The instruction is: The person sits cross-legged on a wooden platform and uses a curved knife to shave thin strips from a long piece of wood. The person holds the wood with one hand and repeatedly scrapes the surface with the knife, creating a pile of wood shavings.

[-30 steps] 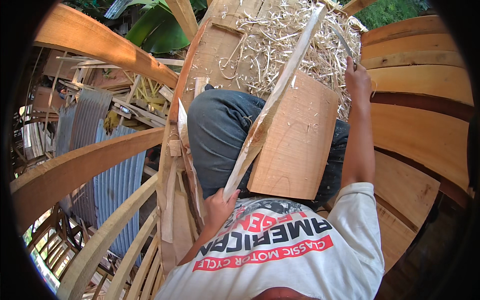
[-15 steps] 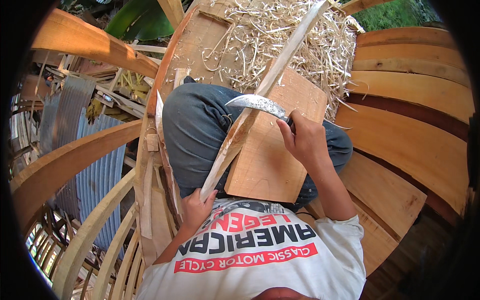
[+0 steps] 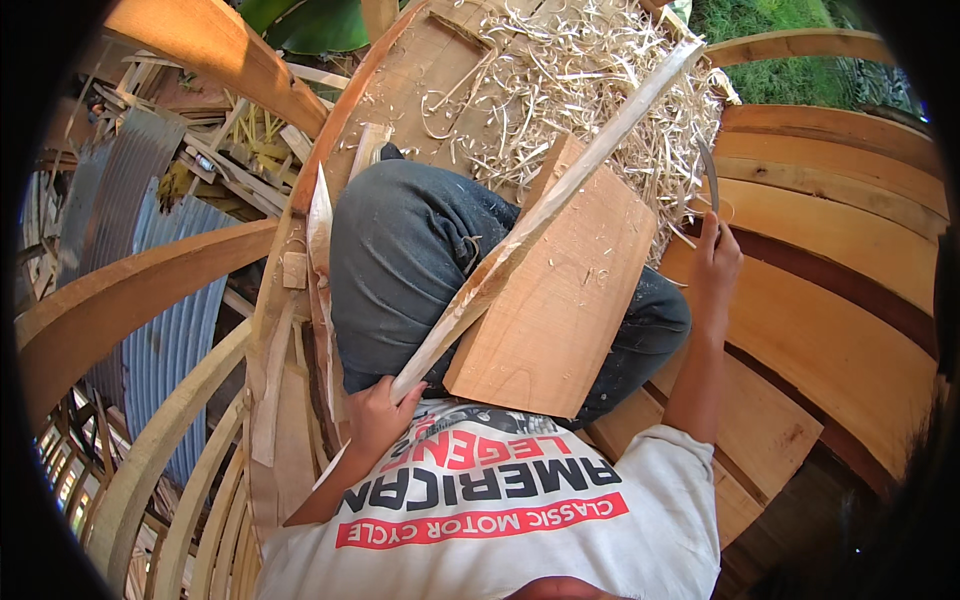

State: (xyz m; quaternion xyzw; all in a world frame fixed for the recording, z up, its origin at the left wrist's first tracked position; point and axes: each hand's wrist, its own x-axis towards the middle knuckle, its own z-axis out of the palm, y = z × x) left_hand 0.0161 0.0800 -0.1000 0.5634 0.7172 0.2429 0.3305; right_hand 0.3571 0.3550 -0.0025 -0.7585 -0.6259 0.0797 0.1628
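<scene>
My left hand (image 3: 380, 415) is closed round the near end of a long, thin wooden strip (image 3: 548, 208). The strip slants away from me to the far right, lying across a thick wooden board (image 3: 560, 310) that rests on my lap. Out to the right, my right hand (image 3: 717, 262) grips a curved knife (image 3: 710, 175) with a sickle-like blade pointing away from me. The knife is apart from the strip, and its handle is mostly hidden in my fist. A curled shaving shows beside that hand.
Pale wood shavings (image 3: 580, 75) are heaped on the planks beyond my knees. Curved side planks (image 3: 810, 320) rise at the right, and curved wooden ribs (image 3: 140, 285) at the left. Past the ribs lie a corrugated metal sheet (image 3: 175, 310) and scrap wood.
My right hand has swung the curved knife off the strip, out to the right and away from me. The left hand keeps its grip, and the view has shifted slightly.
</scene>
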